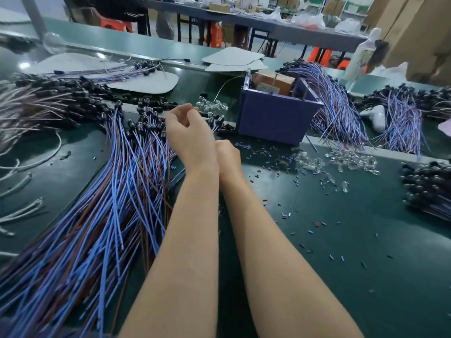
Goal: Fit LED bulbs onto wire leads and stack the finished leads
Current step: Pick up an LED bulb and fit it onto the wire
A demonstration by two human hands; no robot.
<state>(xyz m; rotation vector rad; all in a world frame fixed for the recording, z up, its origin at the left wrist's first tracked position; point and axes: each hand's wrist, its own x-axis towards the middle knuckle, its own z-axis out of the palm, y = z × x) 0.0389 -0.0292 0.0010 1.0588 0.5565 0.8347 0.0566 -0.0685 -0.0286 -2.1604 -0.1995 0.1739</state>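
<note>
Left hand [190,132] curls its fingers above blue and brown wire leads [117,191], fanned within reach at left; right hand [228,157] tucks behind. Neither's hold is discernible. Clear LED bulbs [212,106] lie just beyond.

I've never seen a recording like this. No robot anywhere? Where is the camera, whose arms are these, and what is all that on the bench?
No machine here: a person works with bare hands, and the single picture comes from a camera worn on their head, looking down. The left hand reaches forward with curled fingers; the right hand sits tucked against its wrist. What either holds is too hidden to tell. On the dark green bench top lie a big fan of blue and brown wire leads, heaps of small clear LED bulbs, a purple open box and scattered tiny blue and dark bits.
</note>
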